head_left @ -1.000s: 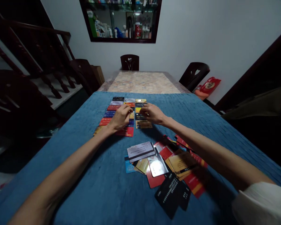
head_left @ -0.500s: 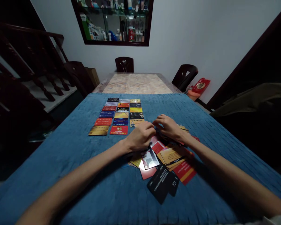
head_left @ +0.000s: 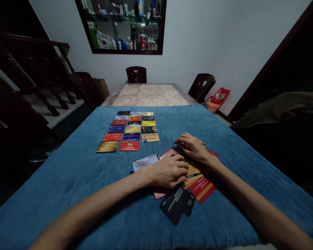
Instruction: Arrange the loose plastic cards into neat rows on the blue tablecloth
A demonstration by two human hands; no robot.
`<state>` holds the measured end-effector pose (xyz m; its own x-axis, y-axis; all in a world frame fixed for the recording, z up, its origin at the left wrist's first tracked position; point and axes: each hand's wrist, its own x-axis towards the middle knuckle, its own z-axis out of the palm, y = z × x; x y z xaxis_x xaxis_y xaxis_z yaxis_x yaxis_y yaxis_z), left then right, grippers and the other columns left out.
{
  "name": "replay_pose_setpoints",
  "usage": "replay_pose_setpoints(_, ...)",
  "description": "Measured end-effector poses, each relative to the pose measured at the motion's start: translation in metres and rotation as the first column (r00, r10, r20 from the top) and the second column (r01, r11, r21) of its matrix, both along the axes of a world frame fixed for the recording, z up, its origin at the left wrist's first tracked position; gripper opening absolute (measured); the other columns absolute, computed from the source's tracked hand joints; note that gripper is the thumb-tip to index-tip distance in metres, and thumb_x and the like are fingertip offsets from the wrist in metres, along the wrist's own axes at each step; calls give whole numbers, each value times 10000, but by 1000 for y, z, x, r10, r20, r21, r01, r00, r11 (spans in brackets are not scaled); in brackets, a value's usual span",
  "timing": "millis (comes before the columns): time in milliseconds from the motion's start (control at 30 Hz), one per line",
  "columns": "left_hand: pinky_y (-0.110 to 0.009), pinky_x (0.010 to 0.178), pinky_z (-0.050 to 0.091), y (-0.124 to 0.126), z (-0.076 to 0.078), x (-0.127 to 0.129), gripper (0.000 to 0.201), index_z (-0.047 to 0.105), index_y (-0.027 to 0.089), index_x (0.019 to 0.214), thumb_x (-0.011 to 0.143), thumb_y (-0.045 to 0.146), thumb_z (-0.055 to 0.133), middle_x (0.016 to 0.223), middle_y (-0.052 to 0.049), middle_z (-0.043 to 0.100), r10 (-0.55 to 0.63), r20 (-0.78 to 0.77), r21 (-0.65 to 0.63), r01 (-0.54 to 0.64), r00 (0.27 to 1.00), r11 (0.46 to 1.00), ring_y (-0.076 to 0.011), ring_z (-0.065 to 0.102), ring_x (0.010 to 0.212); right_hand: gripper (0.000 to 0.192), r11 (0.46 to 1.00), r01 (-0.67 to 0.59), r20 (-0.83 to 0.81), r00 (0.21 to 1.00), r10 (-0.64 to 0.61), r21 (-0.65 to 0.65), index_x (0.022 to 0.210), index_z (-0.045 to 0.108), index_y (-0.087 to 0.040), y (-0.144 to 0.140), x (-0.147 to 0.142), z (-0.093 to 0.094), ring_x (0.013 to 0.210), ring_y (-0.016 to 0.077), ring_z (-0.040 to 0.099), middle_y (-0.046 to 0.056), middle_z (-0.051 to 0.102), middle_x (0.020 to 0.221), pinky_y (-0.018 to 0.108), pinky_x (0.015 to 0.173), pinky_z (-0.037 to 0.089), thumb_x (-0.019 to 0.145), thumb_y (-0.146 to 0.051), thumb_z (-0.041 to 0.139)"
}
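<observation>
Both hands on loose card pile.
Left hand (head_left: 169,171) lies flat, fingers spread, atop the cards (head_left: 195,172); right hand (head_left: 192,146) curls narrowly at the pile's far edge.

A home dining room is shown. A long surface (head_left: 151,95) with a marbled top is half covered by a blue quilted cloth (head_left: 94,180), and dark wooden chairs (head_left: 136,74) are drawn up at its far end and right side. A dark-framed glass cabinet (head_left: 125,26) set into the pale wall is filled with bottles, jars and household containers. A wooden staircase with turned balusters (head_left: 41,90) rises at the left, a cardboard box (head_left: 102,87) beside it. A red gift bag (head_left: 220,95) is seen on the floor by the wall.
</observation>
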<state>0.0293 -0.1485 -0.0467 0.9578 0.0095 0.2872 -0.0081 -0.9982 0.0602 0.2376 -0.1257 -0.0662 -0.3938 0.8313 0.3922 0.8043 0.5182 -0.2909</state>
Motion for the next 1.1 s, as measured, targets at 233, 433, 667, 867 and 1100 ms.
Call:
replay_pose_setpoints(233, -423, 997, 388, 7, -1, -12, 148, 649, 179, 962, 930, 301, 573, 1058, -91, 704, 97, 14, -82, -96, 995, 992, -254, 567, 1120, 185, 994, -98, -70, 993, 94, -51, 946, 708, -218, -11, 9, 5, 871, 203, 588, 75, 676, 886, 331, 776, 457, 939, -278, 533)
replay_pose_setpoints(433, -430, 989, 412, 11, -6, -15, 183, 641, 178, 993, 896, 326, 596, 1171, -116, 656, 181, 5, -114, -179, 984, 977, -263, 560, 1139, 172, 970, -195, -68, 980, 186, -149, 968, 698, -210, -26, 8, 20, 886, 196, 597, 70, 683, 931, 338, 811, 457, 923, -320, 574)
replay_pose_setpoints(667, -401, 944, 438, 18, -5, -19, 171, 639, 173, 1029, 901, 262, 570, 1175, -112, 657, 265, -39, -141, -267, 964, 953, -246, 590, 1080, 192, 943, -203, 0, 978, 210, -262, 950, 702, -217, -36, 6, 34, 853, 197, 589, 63, 650, 917, 336, 789, 463, 870, -383, 648)
replay_pose_setpoints(867, -362, 886, 467, 22, -6, -18, 133, 647, 152, 965, 910, 239, 563, 1096, -116, 682, 290, -26, -174, -290, 957, 941, -236, 616, 1007, 216, 940, -169, 36, 982, 188, -296, 997, 705, -214, -41, 1, 34, 934, 214, 583, 84, 633, 1028, 348, 832, 466, 834, -353, 687)
replay_pose_setpoints(1100, -286, 780, 475, 26, 4, -19, 177, 691, 144, 910, 929, 171, 517, 894, -76, 707, 289, 17, -277, -273, 957, 921, -177, 643, 830, 291, 947, -199, 42, 976, 216, -253, 1090, 698, -189, -35, 5, 25, 981, 233, 581, 94, 649, 1058, 380, 875, 463, 820, -296, 676)
